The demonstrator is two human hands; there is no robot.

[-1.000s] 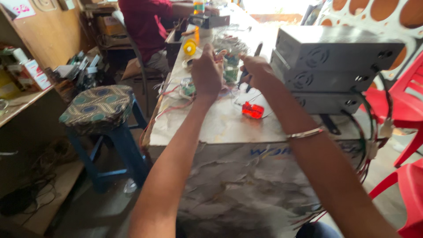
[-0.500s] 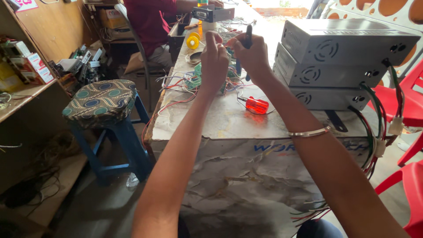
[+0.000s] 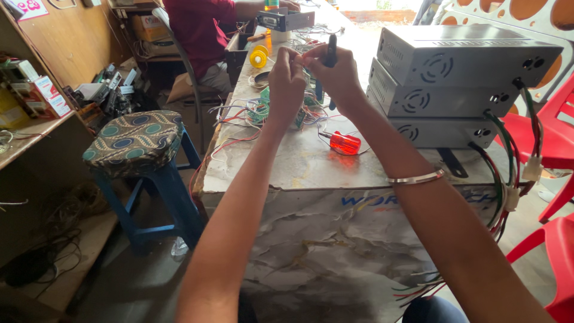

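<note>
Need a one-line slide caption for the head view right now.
Left hand and right hand, gripping a black-handled tool, meet above tangled coloured wires; red-handled screwdriver lies nearby.

1. Three grey metal boxes sit stacked at the bench's right edge, wires hanging off their near ends.
2. A red-handled screwdriver lies mid-bench, just left of the stack.
3. A yellow spool stands near the far left edge.
4. A blue stool with a patterned cushion stands off the bench's left side.
5. Red plastic chairs stand to the right.
6. A person in a red shirt sits at the far end.
</note>
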